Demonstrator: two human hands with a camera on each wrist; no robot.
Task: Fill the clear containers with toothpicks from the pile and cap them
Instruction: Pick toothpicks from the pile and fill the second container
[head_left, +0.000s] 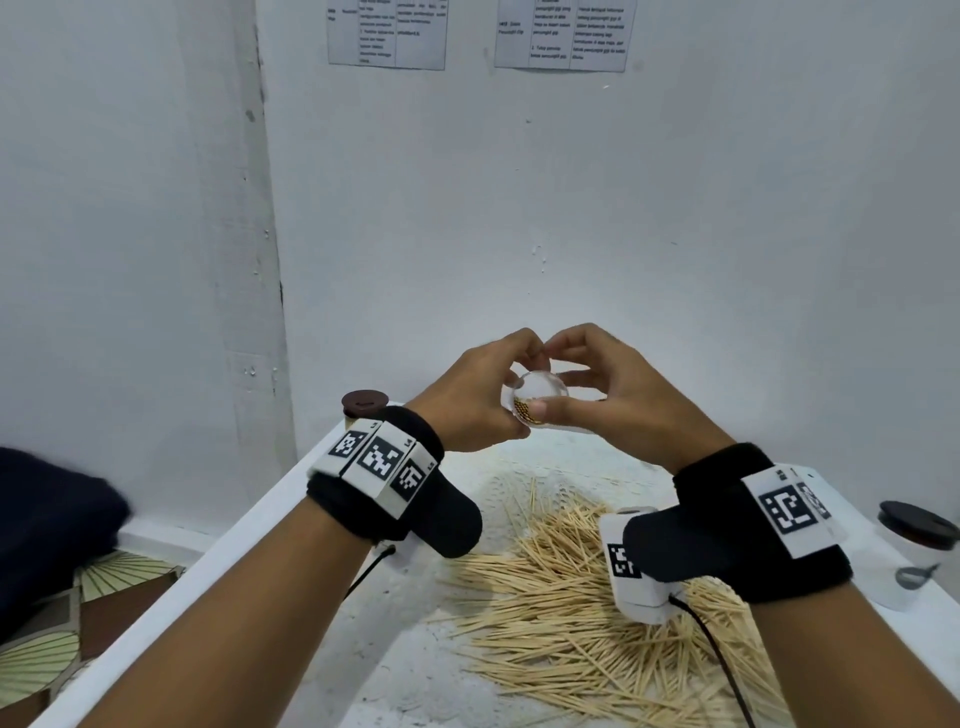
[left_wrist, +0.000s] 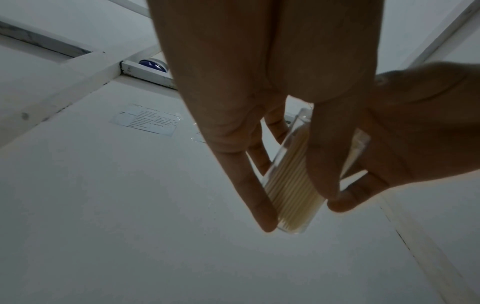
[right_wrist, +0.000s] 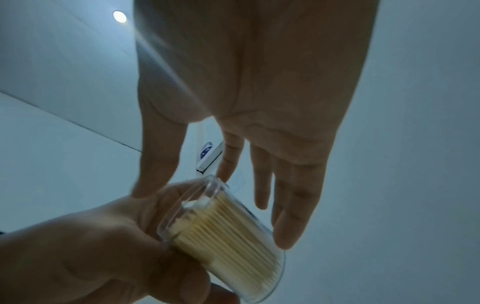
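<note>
Hiding the clear container, both hands wrap it.

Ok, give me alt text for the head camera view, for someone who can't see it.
Both hands, left hand and right hand, hold a clear container partly filled with toothpicks, raised above a loose toothpick pile on a white table. Two dark-capped containers stand at the table's left and right edges.

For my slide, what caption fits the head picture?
Both hands hold a clear container above the toothpick pile.
</note>
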